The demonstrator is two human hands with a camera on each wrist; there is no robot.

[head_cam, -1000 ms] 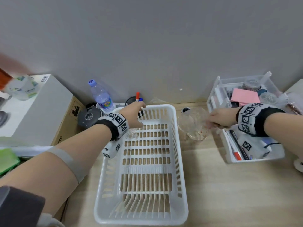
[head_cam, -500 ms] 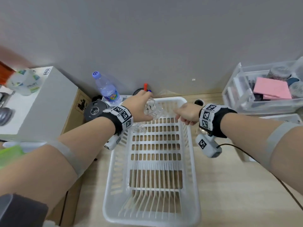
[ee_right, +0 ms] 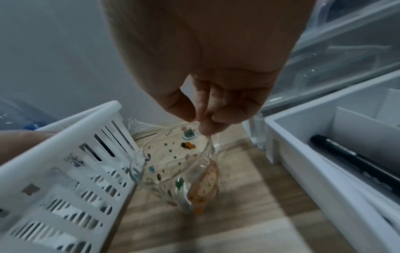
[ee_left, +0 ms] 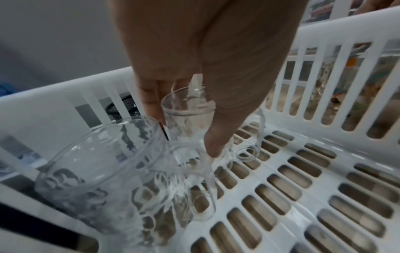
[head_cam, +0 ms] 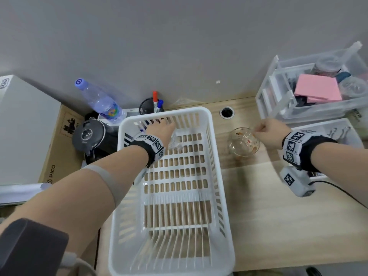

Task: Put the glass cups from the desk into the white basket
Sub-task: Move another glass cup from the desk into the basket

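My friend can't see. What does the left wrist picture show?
A left hand pinches the rim of a small clear glass cup inside the white basket. A bigger clear glass cup stands beside it in the basket.

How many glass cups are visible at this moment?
3. A small clear cup gripped by the left hand inside the white basket; a larger clear cup beside it in the basket; a printed cup on the desk, right hand pinching its rim. Others may be hidden.
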